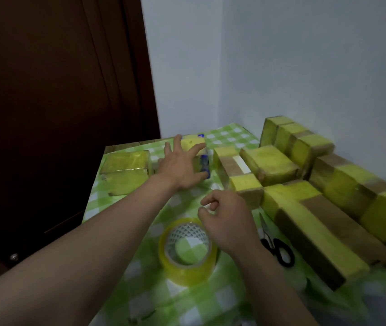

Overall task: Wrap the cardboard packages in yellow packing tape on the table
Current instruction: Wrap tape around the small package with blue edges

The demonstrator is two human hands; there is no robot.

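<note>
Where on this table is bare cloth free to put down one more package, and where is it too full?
Bare tablecloth lies along the near edge, in front of the tape roll. Another patch lies between the tape roll and the flat package at the left. The right side is crowded: taped packages, with scissors beside them.

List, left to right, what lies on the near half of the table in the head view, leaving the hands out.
yellow tape roll → black-handled scissors → long cardboard package banded with yellow tape
</note>
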